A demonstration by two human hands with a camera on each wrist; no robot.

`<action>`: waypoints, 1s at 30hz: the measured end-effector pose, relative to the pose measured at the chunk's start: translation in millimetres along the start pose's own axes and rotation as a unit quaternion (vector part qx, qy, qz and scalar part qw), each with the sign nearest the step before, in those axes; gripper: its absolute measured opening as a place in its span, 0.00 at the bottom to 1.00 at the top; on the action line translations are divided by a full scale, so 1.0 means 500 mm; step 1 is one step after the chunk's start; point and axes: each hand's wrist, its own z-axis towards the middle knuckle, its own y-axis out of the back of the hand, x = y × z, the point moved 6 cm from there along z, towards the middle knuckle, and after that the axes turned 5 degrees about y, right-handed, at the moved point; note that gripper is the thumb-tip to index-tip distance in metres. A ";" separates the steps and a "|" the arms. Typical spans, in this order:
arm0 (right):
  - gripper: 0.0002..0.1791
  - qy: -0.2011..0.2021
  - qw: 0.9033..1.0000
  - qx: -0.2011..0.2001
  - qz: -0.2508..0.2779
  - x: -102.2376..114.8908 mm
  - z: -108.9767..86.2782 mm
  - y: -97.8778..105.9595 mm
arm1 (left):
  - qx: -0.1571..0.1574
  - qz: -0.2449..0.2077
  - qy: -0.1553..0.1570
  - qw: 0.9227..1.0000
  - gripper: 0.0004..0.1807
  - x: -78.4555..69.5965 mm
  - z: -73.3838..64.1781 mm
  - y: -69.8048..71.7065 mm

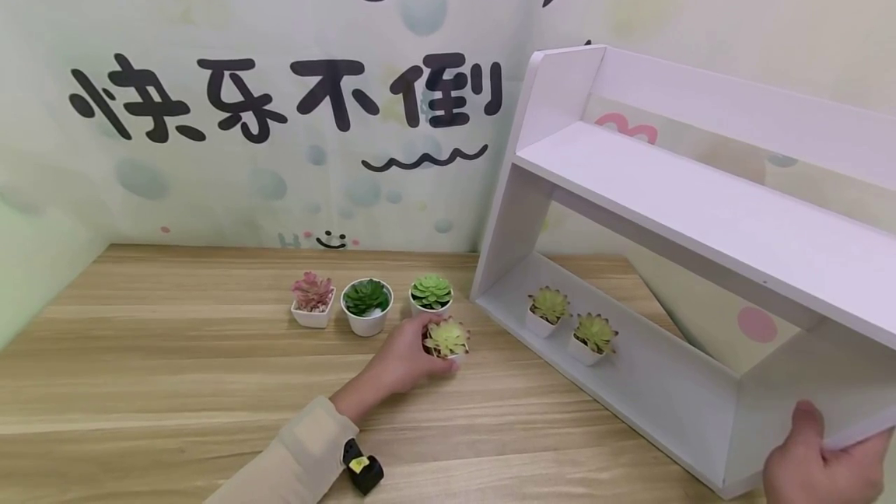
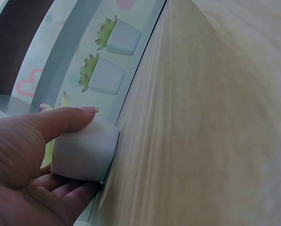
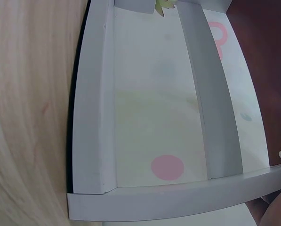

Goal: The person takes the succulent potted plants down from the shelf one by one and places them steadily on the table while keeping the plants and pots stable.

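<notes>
My left hand (image 1: 402,360) grips a small potted succulent (image 1: 448,339) with pale green, red-tipped leaves. In the left wrist view, thumb and fingers wrap its white pot (image 2: 86,153). At the right, a white two-tier shelf (image 1: 651,387) stands at an angle on the table. My right hand (image 1: 826,461) holds the edge of its near side panel, thumb on the inner face. Two similar succulents sit on the lower board, one (image 1: 549,306) towards the left panel and another (image 1: 593,335) beside it. The right wrist view shows little of the right hand.
Behind and left of my left hand stand a bright green succulent (image 1: 431,294), a dark green one (image 1: 367,300) in a round pot, and a pink one (image 1: 313,300). They rest on a wood-grain table (image 1: 175,379) against a wall (image 1: 266,201) with printed characters.
</notes>
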 end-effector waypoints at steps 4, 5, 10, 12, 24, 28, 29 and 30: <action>0.27 0.003 1.000 -0.005 0.013 -0.001 0.000 0.000 | -0.006 0.003 -0.001 1.000 0.39 0.002 0.002 0.002; 0.27 0.006 1.000 -0.007 0.018 0.000 -0.001 0.000 | -0.007 0.004 -0.001 1.000 0.39 0.002 0.002 0.002; 0.27 0.011 1.000 -0.006 0.017 0.002 -0.001 -0.002 | -0.009 0.007 -0.003 1.000 0.38 0.001 0.002 0.003; 0.26 0.009 1.000 -0.003 0.012 0.002 -0.001 -0.002 | -0.010 0.011 -0.005 1.000 0.38 -0.002 0.000 0.004; 0.26 -0.010 0.999 0.005 0.033 -0.003 -0.001 0.004 | 0.009 0.039 -0.004 0.999 0.41 -0.012 -0.004 0.010; 0.27 -0.015 0.999 0.004 0.034 -0.002 -0.002 0.004 | 0.018 0.042 0.002 0.999 0.42 -0.018 -0.006 0.014; 0.27 -0.014 0.999 0.003 0.035 -0.001 -0.002 0.004 | 0.017 0.047 0.003 0.999 0.42 -0.019 -0.006 0.015; 0.26 -0.012 0.999 0.001 0.035 0.000 -0.003 0.004 | 0.018 0.051 0.006 0.999 0.42 -0.021 -0.007 0.018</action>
